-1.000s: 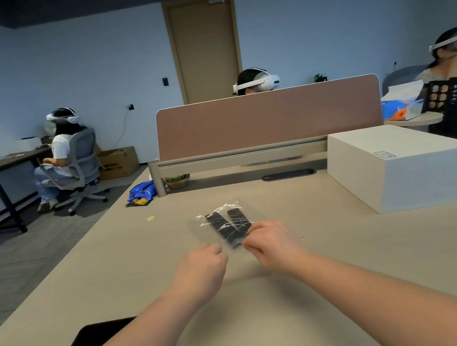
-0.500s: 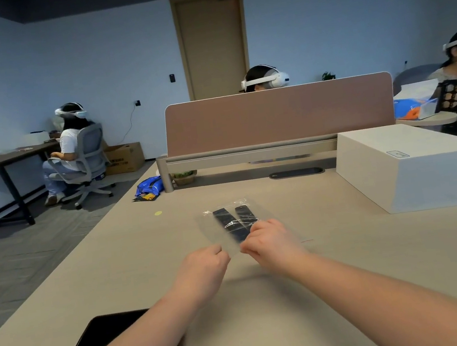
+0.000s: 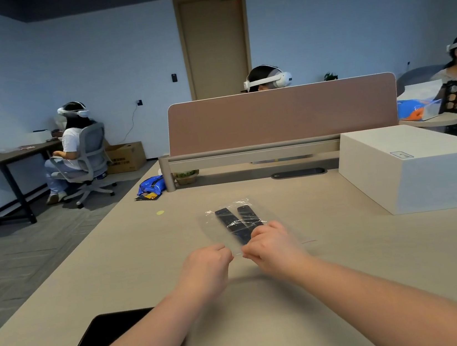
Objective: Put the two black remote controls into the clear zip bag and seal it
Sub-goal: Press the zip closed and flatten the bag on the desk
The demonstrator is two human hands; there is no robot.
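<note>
A clear zip bag [image 3: 214, 229] lies on the beige desk, its mouth toward me. Two black remote controls sit inside it side by side: the left remote [image 3: 229, 225] and the right remote [image 3: 249, 216], whose near end is hidden behind my right hand. My left hand [image 3: 208, 268] pinches the bag's near edge at its left part. My right hand [image 3: 272, 248] pinches the same edge just to the right. The fingertips of both hands almost touch over the bag's mouth.
A white box [image 3: 415, 168] stands at the right of the desk [image 3: 349, 258]. A black phone [image 3: 109, 339] lies near the front left edge. A brown partition [image 3: 281, 116] closes the far side, with a blue packet [image 3: 150, 187] beside it. People with headsets sit beyond.
My hands stay pinched on the bag's near edge and have shifted slightly closer together. The camera has turned a little, so the scene sits further right in view.
</note>
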